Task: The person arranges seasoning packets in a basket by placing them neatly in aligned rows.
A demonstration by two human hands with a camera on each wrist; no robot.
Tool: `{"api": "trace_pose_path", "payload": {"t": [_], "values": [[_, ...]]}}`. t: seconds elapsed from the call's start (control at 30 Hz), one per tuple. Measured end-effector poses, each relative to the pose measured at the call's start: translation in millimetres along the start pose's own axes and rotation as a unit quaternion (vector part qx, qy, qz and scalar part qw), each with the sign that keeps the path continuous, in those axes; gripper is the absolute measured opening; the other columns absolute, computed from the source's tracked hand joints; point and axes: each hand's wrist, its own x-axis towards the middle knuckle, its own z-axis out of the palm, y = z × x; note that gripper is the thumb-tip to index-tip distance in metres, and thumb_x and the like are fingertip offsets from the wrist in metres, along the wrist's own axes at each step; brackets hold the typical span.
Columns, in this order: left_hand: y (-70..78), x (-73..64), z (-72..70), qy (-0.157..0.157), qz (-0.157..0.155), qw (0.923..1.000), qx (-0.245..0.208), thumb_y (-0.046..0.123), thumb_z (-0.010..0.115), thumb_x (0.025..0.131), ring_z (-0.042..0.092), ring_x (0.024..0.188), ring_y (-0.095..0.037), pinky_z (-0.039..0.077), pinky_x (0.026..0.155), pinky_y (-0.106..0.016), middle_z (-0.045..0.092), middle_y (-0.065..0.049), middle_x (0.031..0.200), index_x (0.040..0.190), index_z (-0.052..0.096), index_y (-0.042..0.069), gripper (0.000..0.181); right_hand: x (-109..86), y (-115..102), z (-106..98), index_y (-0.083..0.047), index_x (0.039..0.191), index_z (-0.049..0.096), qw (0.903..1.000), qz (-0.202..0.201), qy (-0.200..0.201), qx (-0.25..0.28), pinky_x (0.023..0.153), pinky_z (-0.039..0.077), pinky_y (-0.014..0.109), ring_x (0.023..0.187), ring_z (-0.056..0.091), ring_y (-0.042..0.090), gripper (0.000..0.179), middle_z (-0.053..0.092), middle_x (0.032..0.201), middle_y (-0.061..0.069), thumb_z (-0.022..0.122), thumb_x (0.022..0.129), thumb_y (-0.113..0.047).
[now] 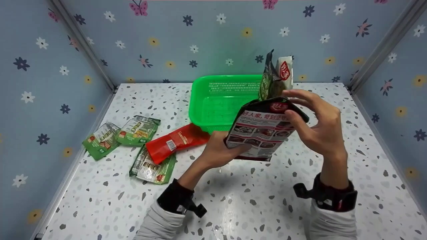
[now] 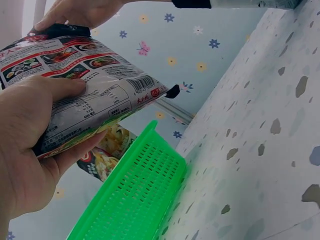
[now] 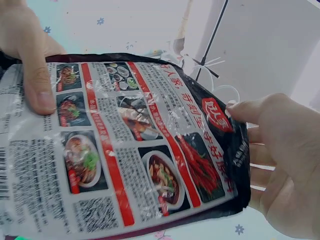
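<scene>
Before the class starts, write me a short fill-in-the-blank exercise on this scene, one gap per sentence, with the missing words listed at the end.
1. The person's ____ hand holds the black top of the raised packet.
2. The basket is coloured ____.
3. Exactly ____ green packets lie on the table.
4. The packet lying nearest the basket is mostly ____ in colour.

Missing words: right; green; three; red.
</scene>
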Motion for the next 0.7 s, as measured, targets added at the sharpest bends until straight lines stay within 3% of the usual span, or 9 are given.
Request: {"api": "trace_pose_path", "payload": {"t": [0.17,0.27,0.43,0.57,0.7], "values": [[2.0,0.8,-8.1,0.03,0.01,0.9985,-0.045,0.011,0.087,0.1,0.085,0.12,-0.024,0.069,0.101,-0.041,0.085,-0.012,0.131,0.139,0.08,0.009,0.04,1.4,-2,5,0.009,0.143,0.068,0.9993,-0.012,0.033,0.007,0.124,0.056,0.036,0.144,0.07,0.017,0.049,0.075,0.145,0.025,0.08,0.098,-0.006],[3.1,1.7,-12.7,0.067,0.017,0.9963,-0.052,0.008,0.086,0.1,0.084,0.122,-0.027,0.069,0.103,-0.043,0.084,-0.014,0.133,0.14,0.078,0.006,0.041,3.5,-5,9,0.012,0.144,0.065,0.9983,-0.013,0.057,0.008,0.129,0.051,0.039,0.151,0.064,0.023,0.054,0.069,0.151,0.029,0.08,0.098,-0.013],[7.8,2.3,-19.2,0.157,0.006,0.9875,-0.016,0.013,0.087,0.1,0.085,0.12,-0.025,0.069,0.101,-0.04,0.085,-0.013,0.132,0.138,0.079,0.006,0.04,5.9,-11,19,0.015,0.144,0.062,0.9953,-0.004,0.097,0.007,0.132,0.048,0.042,0.154,0.06,0.027,0.058,0.064,0.156,0.031,0.077,0.095,-0.01],[12.8,2.3,-22.0,0.226,-0.005,0.9738,0.03,0.017,0.089,0.1,0.086,0.116,-0.023,0.07,0.099,-0.039,0.086,-0.012,0.128,0.134,0.081,0.006,0.037,5.6,-14,31,0.018,0.142,0.06,0.9929,-0.002,0.117,0.023,0.133,0.047,0.044,0.153,0.059,0.027,0.056,0.062,0.154,0.035,0.073,0.091,0.001],[14.6,2.1,-22.2,0.27,0.003,0.9592,0.085,0.021,0.088,0.101,0.086,0.116,-0.023,0.07,0.099,-0.039,0.086,-0.011,0.128,0.133,0.082,0.005,0.037,3.0,-18,43,0.019,0.142,0.06,0.9917,0.003,0.111,0.064,0.133,0.048,0.047,0.155,0.058,0.028,0.054,0.061,0.155,0.035,0.071,0.09,0.01]]}}
